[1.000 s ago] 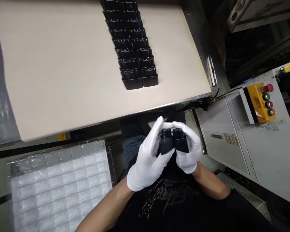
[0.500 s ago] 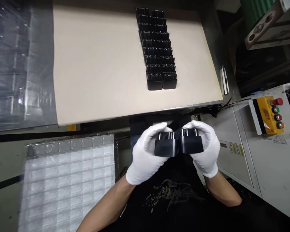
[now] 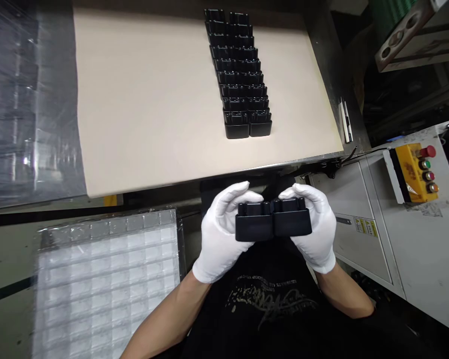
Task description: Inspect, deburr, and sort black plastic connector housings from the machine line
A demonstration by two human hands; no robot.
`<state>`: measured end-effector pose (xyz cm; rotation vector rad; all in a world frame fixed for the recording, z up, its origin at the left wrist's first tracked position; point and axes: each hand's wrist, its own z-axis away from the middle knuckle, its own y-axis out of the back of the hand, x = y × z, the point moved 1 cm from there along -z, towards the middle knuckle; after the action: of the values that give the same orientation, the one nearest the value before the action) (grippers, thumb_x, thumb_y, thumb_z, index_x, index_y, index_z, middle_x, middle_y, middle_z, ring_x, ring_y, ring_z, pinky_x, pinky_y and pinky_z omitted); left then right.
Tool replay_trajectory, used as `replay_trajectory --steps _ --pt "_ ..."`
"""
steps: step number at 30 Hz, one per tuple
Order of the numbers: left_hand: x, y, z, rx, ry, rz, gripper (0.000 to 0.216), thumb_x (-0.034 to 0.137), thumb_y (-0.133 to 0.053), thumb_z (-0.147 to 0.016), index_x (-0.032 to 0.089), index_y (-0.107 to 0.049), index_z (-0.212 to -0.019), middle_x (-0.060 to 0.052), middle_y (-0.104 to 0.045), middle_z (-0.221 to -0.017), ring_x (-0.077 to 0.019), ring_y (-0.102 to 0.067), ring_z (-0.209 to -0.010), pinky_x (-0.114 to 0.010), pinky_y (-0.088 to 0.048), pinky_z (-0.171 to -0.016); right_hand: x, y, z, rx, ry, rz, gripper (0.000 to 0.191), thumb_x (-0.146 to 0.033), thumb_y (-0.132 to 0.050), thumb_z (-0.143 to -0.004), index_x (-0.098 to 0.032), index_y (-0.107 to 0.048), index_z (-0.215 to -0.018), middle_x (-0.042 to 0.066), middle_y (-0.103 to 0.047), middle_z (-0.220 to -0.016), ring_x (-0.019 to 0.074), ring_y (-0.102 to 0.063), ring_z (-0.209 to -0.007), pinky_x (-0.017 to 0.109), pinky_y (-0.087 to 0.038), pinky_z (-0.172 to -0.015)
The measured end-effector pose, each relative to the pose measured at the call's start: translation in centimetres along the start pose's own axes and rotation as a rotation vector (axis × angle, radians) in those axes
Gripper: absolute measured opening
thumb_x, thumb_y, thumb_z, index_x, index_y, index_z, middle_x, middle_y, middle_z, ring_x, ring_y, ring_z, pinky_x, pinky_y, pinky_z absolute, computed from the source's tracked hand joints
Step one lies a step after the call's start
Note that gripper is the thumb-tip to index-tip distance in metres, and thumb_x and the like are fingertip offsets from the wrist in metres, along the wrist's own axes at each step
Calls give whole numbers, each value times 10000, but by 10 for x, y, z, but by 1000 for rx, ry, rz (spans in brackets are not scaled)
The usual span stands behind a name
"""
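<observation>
My left hand (image 3: pixel 219 232), in a white glove, is closed around a black plastic housing (image 3: pixel 254 228). Its twin, a second black plastic housing (image 3: pixel 292 223), is gripped by my gloved right hand (image 3: pixel 318 227). Both pieces are held side by side in front of my body, just off the table's front edge, their inner ends close together or touching. Small upright posts show along their tops. Beyond them, two columns of similar black housings (image 3: pixel 237 130) stand packed on the beige sheet. Parts of my fingers are hidden behind the pieces I hold.
Beige sheeting (image 3: pixel 145 109) covers the metal table. Clear plastic trays (image 3: pixel 11 109) lie at its left end, and a compartmented tray (image 3: pixel 108 284) is below left. Pens (image 3: pixel 345 120) rest at the right edge. A yellow button box (image 3: pixel 415 172) is mounted on the grey cabinet (image 3: pixel 359 199).
The two held housings have turned slightly and come together, closing the gap between their inner ends. The fingers of my left hand have lifted a little. The view has shifted slightly.
</observation>
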<state>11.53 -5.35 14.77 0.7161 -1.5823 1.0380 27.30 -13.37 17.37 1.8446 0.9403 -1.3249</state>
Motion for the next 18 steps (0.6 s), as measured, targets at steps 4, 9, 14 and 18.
replay_trajectory --steps 4,9,14,18 --pt "-2 -2 0 1 23 17 735 225 -993 -714 228 -639 -1359 -69 -804 -1112 -222 -793 -995 -342 -673 -872 1 0 1 19 4 -6 579 -63 -866 -787 -257 -668 -1295 38 -790 -1103 216 -789 -1042 393 -699 -948" --pt "-2 -4 0 7 45 56 731 202 -996 -700 232 -648 -1342 -62 -804 -1113 -205 -790 -983 -310 -663 -848 3 1 0 18 4 -48 632 2 -840 -765 -268 -680 -1313 18 -789 -1113 189 -783 -1050 358 -684 -971" --pt "-4 -6 -2 9 113 36 748 274 -1013 -697 212 -638 -1341 -85 -796 -1100 -227 -789 -952 -319 -655 -798 7 3 -1 9 -54 -44 616 -11 -851 -758 -255 -686 -1299 29 -795 -1107 201 -786 -1043 357 -696 -925" --pt "-8 -7 -3 2 130 105 744 257 -1024 -695 214 -646 -1334 -85 -798 -1103 -215 -784 -945 -278 -633 -754 9 3 -1 13 -84 -24 591 -22 -851 -768 -244 -679 -1289 30 -798 -1088 194 -788 -1031 346 -698 -912"
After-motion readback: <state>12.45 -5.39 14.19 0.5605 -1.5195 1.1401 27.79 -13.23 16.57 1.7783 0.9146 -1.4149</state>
